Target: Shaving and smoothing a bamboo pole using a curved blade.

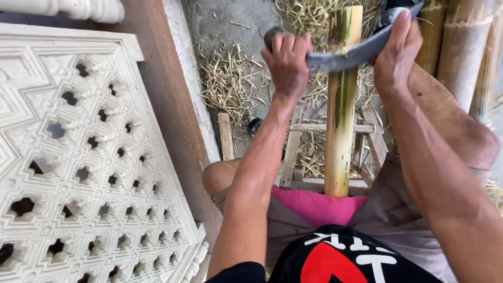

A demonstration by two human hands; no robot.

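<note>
A length of bamboo (340,120), green and yellow, runs away from my lap over a pink cloth (319,207). A curved grey blade (346,56) lies across the bamboo near its far end. My left hand (287,60) is closed around the blade's left end. My right hand (395,50) grips the blade's right end, fingers wrapped over it. Both arms are stretched forward, one on each side of the bamboo.
A white carved lattice panel (78,157) leans at the left beside a brown wooden frame (167,94). Bamboo shavings (230,78) litter the concrete floor. A small wooden rack (309,152) sits under the bamboo. More bamboo poles (463,42) stand at the right.
</note>
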